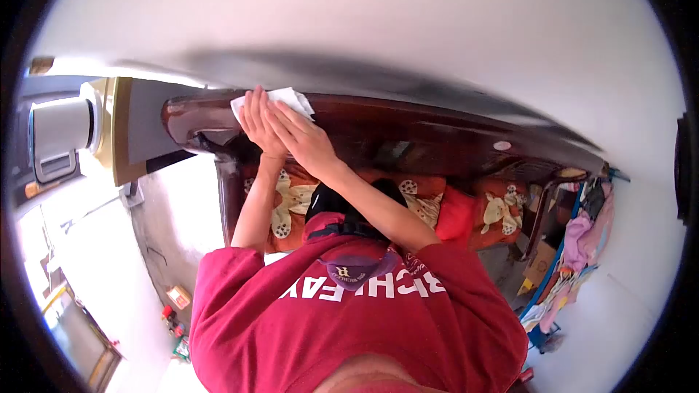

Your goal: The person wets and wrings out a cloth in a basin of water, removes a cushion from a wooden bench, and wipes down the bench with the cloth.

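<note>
A folded white cloth [294, 100] lies on the top rail of a dark, glossy wooden bench back [408, 120], near its left end; whether it is fabric or paper I cannot tell. My left hand [261, 127] holds it against the wood, fingers close together and stretched over it. Beside it and partly overlapping, my right hand [306, 144] presses on the same cloth, its fingers also together and pointing up and left. Both palms face down, so the parts of the cloth beneath them are hidden.
Patterned orange cushions [502, 211] and a red cushion [456, 215] lie on the bench seat. The white wall [364, 14] runs close behind it. A white kettle-like container [62, 127] stands at left. Clothes [579, 240] hang on a blue rack at right.
</note>
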Action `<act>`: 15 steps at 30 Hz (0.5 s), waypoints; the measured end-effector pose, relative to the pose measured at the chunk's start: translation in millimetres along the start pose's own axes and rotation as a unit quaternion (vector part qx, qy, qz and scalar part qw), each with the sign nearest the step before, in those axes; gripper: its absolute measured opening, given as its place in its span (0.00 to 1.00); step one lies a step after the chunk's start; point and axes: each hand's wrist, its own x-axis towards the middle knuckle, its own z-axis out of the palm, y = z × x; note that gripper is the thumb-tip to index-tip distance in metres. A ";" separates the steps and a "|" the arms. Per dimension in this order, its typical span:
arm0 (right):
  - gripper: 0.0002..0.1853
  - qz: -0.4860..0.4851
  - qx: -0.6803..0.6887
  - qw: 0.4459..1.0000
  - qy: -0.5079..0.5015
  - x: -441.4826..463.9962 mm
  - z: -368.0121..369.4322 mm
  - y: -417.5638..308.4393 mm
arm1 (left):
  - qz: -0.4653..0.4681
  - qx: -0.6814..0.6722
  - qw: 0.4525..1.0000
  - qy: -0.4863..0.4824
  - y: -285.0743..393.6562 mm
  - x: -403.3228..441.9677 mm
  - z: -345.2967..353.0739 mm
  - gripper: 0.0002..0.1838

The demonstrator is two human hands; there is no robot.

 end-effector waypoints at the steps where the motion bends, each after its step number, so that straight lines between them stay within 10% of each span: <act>1: 0.29 0.021 0.000 1.000 0.009 -9.3 -5.7 5.5 | 0.008 0.001 1.000 -0.025 8.7 -3.7 3.1 0.22; 15: 0.23 0.284 -0.182 0.887 0.315 -122.3 -132.0 89.7 | 0.267 -0.293 0.881 -0.258 232.8 50.5 42.1 0.19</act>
